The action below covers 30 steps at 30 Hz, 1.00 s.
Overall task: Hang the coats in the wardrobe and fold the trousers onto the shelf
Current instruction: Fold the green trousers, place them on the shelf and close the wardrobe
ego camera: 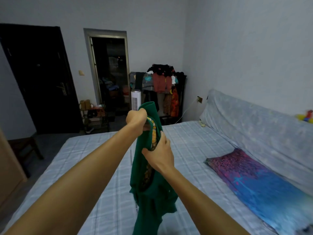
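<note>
a dim bedroom with pale grey walls, most of it taken up by a bed [101,158] under a blue checked cover. beyond the foot of the bed stood a dark door [39,78], a white tower fan [135,100] and a loaded clothes rack [162,85]. a bright purple-and-blue pillow [254,180] lay on the bed's right side.

the green garment [149,192], probably one of the coats, hung above the middle of the bed, held up between both hands, its lower part drooping in loose folds toward the cover. the left hand [136,118] was fisted round the topmost edge, fingers wrapped tight on the cloth. the right hand [160,154], lower down, had its fingers curled over the edge where a yellow-brown patterned lining showed, thumb pressed on the near side.

the cloth looked soft and limp, middling in weight, with no stiffness to keep its shape, so it would likely sag and twist wherever it was not supported. it did not look slippery or fragile. the collar and shoulder seams seemed the best places to hold it, spread apart, so that a hanger could slide in. no hanger was visible above or beside the bed.
</note>
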Tool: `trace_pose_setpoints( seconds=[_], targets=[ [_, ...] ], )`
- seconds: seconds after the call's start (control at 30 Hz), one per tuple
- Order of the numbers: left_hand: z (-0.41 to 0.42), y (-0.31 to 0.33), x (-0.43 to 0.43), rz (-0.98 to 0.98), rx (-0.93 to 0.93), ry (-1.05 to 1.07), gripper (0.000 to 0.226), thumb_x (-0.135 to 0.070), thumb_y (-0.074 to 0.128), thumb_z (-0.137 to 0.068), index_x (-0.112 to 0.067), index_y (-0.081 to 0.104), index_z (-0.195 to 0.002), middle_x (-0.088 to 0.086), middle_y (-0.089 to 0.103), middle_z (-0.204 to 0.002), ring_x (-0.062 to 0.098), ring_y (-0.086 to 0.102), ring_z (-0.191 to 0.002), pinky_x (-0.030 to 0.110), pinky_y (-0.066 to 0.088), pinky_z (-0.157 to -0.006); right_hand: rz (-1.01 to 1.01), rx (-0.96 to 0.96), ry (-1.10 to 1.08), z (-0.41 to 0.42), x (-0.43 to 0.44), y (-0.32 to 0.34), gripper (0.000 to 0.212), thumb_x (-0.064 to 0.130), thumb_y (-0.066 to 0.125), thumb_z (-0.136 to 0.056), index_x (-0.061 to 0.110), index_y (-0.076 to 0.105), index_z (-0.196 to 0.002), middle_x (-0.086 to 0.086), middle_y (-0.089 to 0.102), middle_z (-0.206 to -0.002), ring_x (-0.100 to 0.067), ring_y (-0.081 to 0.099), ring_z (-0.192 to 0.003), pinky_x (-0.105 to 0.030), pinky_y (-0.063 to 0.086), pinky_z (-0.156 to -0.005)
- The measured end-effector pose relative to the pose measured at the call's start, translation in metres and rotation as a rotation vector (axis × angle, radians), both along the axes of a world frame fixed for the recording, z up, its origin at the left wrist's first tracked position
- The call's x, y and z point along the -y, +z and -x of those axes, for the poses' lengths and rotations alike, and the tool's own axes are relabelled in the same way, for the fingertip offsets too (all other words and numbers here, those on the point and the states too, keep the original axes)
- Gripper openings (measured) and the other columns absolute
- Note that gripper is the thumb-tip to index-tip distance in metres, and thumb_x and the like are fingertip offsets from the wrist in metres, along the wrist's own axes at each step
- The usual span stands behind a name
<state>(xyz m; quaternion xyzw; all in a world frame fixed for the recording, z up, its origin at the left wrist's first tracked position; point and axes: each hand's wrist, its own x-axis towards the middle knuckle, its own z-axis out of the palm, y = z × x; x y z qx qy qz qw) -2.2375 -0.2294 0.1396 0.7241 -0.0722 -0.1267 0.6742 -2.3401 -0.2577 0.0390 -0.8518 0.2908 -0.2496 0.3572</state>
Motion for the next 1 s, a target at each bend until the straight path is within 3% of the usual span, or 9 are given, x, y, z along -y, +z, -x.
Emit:
trace_pose_setpoints(
  seconds=[0.13,0.3,0.47,0.6,0.7,0.77,0.87,0.93,1.0],
  targets=[
    [-0.017,0.002,-0.012,0.290,-0.206,-0.013,0.017,-0.001,0.040,-0.092,-0.001,0.053,-0.104,0.019,0.062,-0.096,0.029,0.064,-0.072,0.040,0.053,-0.048,-0.084,0.019,-0.107,-0.010,-0.004,-0.012,0.084,0.030,0.061,-0.078,0.024,0.011,-0.146,-0.006,0.041,-0.138,-0.029,0.054,-0.111,-0.038,0.047,-0.081],
    [-0.044,0.000,-0.036,0.380,-0.239,0.033,0.022,0.002,0.040,-0.089,-0.001,0.055,-0.104,0.019,0.062,-0.099,0.030,0.065,-0.078,0.038,0.055,-0.052,-0.122,-0.097,-0.111,-0.029,0.005,-0.028,0.019,0.031,0.055,-0.088,0.021,0.061,-0.103,-0.006,0.068,-0.099,-0.026,0.063,-0.089,-0.039,0.053,-0.077],
    [-0.066,-0.001,-0.068,0.432,-0.291,0.047,0.014,-0.004,0.042,-0.093,-0.001,0.052,-0.103,0.020,0.061,-0.095,0.032,0.064,-0.080,0.042,0.054,-0.055,-0.073,-0.086,-0.124,-0.048,0.013,-0.025,0.017,0.023,0.042,-0.097,0.014,0.056,-0.100,-0.011,0.064,-0.100,-0.028,0.060,-0.086,-0.035,0.047,-0.071],
    [-0.092,-0.019,-0.097,0.075,-0.076,0.144,0.023,-0.025,0.054,-0.083,-0.002,0.059,-0.085,0.016,0.067,-0.083,0.031,0.065,-0.069,0.042,0.057,-0.067,0.212,-0.184,-0.074,-0.060,0.027,-0.004,0.018,0.016,0.039,-0.095,0.015,0.053,-0.107,-0.012,0.064,-0.101,-0.031,0.059,-0.088,-0.037,0.046,-0.071],
    [-0.108,-0.044,-0.124,-0.398,0.319,0.371,0.025,-0.033,0.060,-0.078,-0.009,0.056,-0.077,0.011,0.057,-0.102,0.030,0.049,-0.093,0.038,0.045,-0.080,0.484,-0.169,0.026,-0.068,0.032,0.026,0.026,0.010,0.042,-0.090,0.019,0.050,-0.113,-0.013,0.065,-0.097,-0.034,0.059,-0.084,-0.040,0.047,-0.067],
    [-0.115,-0.060,-0.135,-0.460,0.620,0.404,0.015,-0.020,0.061,-0.074,-0.012,0.049,-0.077,0.004,0.046,-0.102,0.027,0.042,-0.097,0.040,0.039,-0.084,0.608,-0.142,0.093,-0.073,0.032,0.043,0.025,0.011,0.045,-0.090,0.021,0.050,-0.113,-0.011,0.065,-0.092,-0.033,0.058,-0.079,-0.038,0.042,-0.060],
    [-0.122,-0.081,-0.137,-0.418,0.671,0.005,0.004,-0.011,0.048,-0.082,-0.015,0.046,-0.081,0.005,0.057,-0.084,0.029,0.054,-0.079,0.040,0.043,-0.070,0.778,-0.131,0.139,-0.080,0.033,0.058,0.024,0.013,0.046,-0.092,0.022,0.052,-0.113,-0.008,0.067,-0.094,-0.034,0.059,-0.080,-0.038,0.038,-0.060],
    [-0.117,-0.100,-0.130,-0.414,0.541,-0.265,0.013,-0.031,0.045,-0.095,-0.018,0.048,-0.095,0.008,0.063,-0.095,0.027,0.058,-0.088,0.037,0.045,-0.076,0.788,-0.107,0.142,-0.084,0.034,0.063,0.025,0.013,0.046,-0.092,0.022,0.053,-0.114,-0.008,0.068,-0.094,-0.034,0.060,-0.081,-0.037,0.037,-0.060],
    [-0.098,-0.119,-0.115,-0.343,0.465,-0.449,0.049,-0.064,0.048,-0.085,-0.026,0.047,-0.114,0.002,0.060,-0.113,0.018,0.057,-0.103,0.032,0.043,-0.085,0.784,-0.093,0.139,-0.089,0.034,0.065,0.025,0.014,0.047,-0.091,0.023,0.054,-0.114,-0.009,0.068,-0.094,-0.035,0.061,-0.082,-0.036,0.036,-0.061]
  ],
)
